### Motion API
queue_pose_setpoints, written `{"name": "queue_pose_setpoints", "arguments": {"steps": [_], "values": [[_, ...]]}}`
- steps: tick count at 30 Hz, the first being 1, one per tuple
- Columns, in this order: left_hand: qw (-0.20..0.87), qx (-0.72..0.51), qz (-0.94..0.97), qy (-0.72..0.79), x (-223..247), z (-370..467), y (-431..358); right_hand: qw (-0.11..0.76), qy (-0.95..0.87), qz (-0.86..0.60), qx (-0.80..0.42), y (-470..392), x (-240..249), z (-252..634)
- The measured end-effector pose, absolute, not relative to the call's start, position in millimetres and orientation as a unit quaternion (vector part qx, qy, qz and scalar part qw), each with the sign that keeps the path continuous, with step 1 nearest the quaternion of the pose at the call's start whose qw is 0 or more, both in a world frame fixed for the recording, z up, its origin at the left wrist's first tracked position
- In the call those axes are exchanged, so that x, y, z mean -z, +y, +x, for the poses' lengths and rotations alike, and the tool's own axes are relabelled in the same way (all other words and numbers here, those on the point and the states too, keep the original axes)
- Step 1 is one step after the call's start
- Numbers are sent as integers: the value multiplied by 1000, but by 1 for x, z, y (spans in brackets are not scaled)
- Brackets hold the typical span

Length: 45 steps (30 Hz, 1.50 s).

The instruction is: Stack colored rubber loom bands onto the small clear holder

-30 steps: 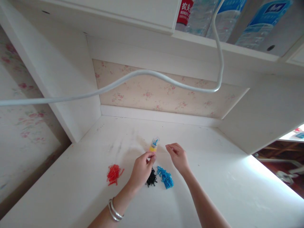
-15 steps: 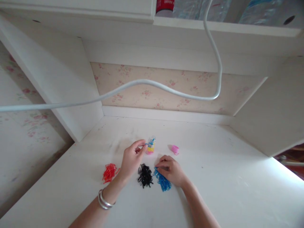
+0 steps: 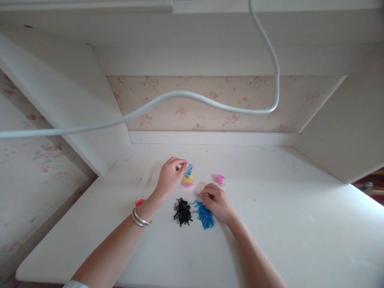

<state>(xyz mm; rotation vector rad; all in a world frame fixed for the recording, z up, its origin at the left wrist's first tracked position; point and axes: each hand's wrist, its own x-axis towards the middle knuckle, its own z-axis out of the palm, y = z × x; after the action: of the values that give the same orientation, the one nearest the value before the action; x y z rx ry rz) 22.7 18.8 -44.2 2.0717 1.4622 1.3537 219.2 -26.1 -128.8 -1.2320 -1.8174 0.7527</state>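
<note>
A small clear bottle (image 3: pixel 189 181) stands upright, with pink, yellow and blue rubber bands layered inside. At its mouth, my left hand (image 3: pixel 171 176) has thumb and finger pinched together, and a blue band shows right by the fingertips. My right hand (image 3: pixel 216 202) is closed in a pinch over the far edge of the blue rubber band pile (image 3: pixel 205 218); a thin blue rubber band (image 3: pixel 198 195) sticks out from its fingertips. The black rubber band pile (image 3: pixel 183 212) lies between my forearms. Part of the red rubber band pile (image 3: pixel 139 203) is hidden behind my left wrist.
A pink cap (image 3: pixel 220 179) lies right of the bottle on the white desk (image 3: pixel 285 224). A white cable (image 3: pixel 180 95) hangs across the view in front of the shelf. Side panels (image 3: pixel 99 152) and a back wall bound the desk.
My left hand has moved up and over to the bottle's mouth with its blue band. My right hand has drawn a blue band away from the pile. The view has shifted slightly.
</note>
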Motion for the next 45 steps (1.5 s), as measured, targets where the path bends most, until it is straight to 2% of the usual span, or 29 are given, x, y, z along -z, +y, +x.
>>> {"name": "queue_pose_setpoints", "arguments": {"steps": [9, 16, 25, 40, 45], "values": [[122, -464, 713, 511, 40, 21, -19, 467, -653, -520, -291, -17, 132, 221], [119, -240, 818, 509, 76, 37, -64, 485, -625, -544, -279, -12, 139, 222], [73, -170, 816, 547, 91, 38, -55, 488, -599, -579, -261, -8, 142, 219], [131, -198, 801, 550, 92, 34, -52, 538, -533, -602, -254, -19, 137, 215], [176, -248, 789, 535, 91, 29, -50, 535, -478, -622, -313, -27, 126, 205]]}}
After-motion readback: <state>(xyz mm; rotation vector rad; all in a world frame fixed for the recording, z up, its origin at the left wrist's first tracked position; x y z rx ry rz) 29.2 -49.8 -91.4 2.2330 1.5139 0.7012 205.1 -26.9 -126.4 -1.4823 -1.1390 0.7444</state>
